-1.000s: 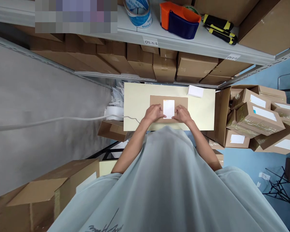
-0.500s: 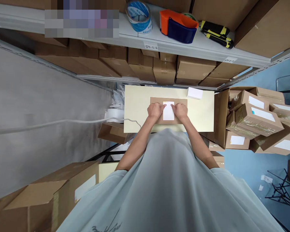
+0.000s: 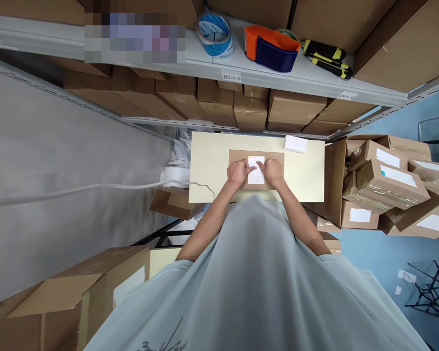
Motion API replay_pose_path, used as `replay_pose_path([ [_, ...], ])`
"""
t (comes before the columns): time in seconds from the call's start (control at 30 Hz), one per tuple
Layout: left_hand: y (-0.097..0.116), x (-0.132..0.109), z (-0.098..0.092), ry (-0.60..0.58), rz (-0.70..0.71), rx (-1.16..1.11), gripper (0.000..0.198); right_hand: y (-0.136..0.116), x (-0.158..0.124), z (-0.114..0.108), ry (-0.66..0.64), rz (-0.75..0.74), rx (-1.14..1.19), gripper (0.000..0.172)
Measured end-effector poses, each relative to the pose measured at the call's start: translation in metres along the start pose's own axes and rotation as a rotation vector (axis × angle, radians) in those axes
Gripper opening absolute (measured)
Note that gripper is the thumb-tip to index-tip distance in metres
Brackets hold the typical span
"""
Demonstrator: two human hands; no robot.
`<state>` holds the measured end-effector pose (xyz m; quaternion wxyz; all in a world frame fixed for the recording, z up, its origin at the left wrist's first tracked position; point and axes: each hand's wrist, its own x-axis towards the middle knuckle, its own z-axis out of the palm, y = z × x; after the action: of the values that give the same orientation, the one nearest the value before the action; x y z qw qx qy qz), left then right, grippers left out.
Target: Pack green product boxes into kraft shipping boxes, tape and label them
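A flat brown cardboard box lies on the pale yellow table in front of me, with a white label on its upper face. From the left, my left hand rests on the box with its fingers curled in, its thumb touching the label. On the other side my right hand is curled the same way, its thumb on the label's upper right part. The two thumbs almost meet over the label. Neither hand visibly holds anything.
A white stack of labels sits at the table's back right. Above, a shelf carries a tape roll, an orange-and-blue tape dispenser and cutters. Right stands a large carton of labelled boxes.
Both thumbs have moved inward from the label's side edges to over its upper middle. The whole view has shifted slightly; the box and label lie much as before.
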<state>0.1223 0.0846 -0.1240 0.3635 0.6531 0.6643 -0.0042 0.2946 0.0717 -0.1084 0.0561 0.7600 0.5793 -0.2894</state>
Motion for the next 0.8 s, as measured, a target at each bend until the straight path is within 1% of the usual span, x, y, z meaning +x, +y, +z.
replay_pose_path([
  [0.03, 0.004, 0.003, 0.000, 0.022, -0.032, -0.007, 0.033, -0.004, 0.004, -0.002, 0.026, 0.019, -0.006, 0.055],
  [0.1, 0.008, 0.008, -0.001, 0.056, -0.053, -0.026, 0.037, -0.007, 0.009, -0.004, 0.050, 0.031, -0.012, 0.058],
  [0.17, 0.005, 0.009, -0.001, 0.058, -0.036, -0.053, 0.036, -0.002, 0.008, -0.002, 0.028, 0.008, -0.020, 0.054],
  [0.2, 0.001, 0.008, 0.000, 0.046, -0.014, -0.073, 0.032, 0.002, 0.005, 0.000, 0.003, -0.024, -0.021, 0.048],
  [0.27, -0.010, 0.004, 0.002, -0.002, 0.075, -0.118, 0.020, 0.014, -0.004, 0.006, -0.044, -0.139, -0.016, 0.034],
  [0.3, -0.017, 0.002, 0.004, -0.027, 0.142, -0.137, 0.020, 0.020, -0.008, 0.010, -0.051, -0.207, -0.011, 0.030],
  [0.37, -0.029, -0.004, 0.008, -0.047, 0.283, -0.161, 0.037, 0.028, -0.016, 0.017, -0.038, -0.313, 0.000, 0.032],
  [0.43, -0.035, -0.007, 0.013, -0.030, 0.366, -0.172, 0.048, 0.029, -0.018, 0.023, -0.006, -0.322, 0.020, 0.028],
  [0.47, -0.035, -0.008, 0.014, -0.014, 0.368, -0.181, 0.047, 0.027, -0.017, 0.025, 0.009, -0.287, 0.033, 0.024],
  [0.5, -0.033, -0.007, 0.016, 0.004, 0.345, -0.191, 0.041, 0.022, -0.016, 0.026, 0.026, -0.239, 0.042, 0.024],
  [0.57, -0.026, -0.006, 0.018, 0.056, 0.258, -0.202, 0.025, 0.013, -0.011, 0.028, 0.069, -0.140, 0.045, 0.036],
  [0.6, -0.022, -0.005, 0.018, 0.081, 0.222, -0.204, 0.019, 0.010, -0.009, 0.029, 0.085, -0.114, 0.046, 0.040],
  [0.63, -0.020, -0.006, 0.017, 0.100, 0.201, -0.209, 0.018, 0.010, -0.009, 0.029, 0.095, -0.116, 0.055, 0.041],
  [0.7, -0.022, -0.010, 0.016, 0.142, 0.203, -0.241, 0.019, 0.019, -0.014, 0.030, 0.117, -0.185, 0.123, 0.035],
  [0.77, -0.038, -0.021, 0.015, 0.225, 0.211, -0.298, 0.019, 0.043, -0.027, 0.033, 0.199, -0.268, 0.243, 0.029],
  [0.8, -0.051, -0.029, 0.015, 0.296, 0.197, -0.327, 0.020, 0.058, -0.037, 0.035, 0.276, -0.280, 0.309, 0.028],
])
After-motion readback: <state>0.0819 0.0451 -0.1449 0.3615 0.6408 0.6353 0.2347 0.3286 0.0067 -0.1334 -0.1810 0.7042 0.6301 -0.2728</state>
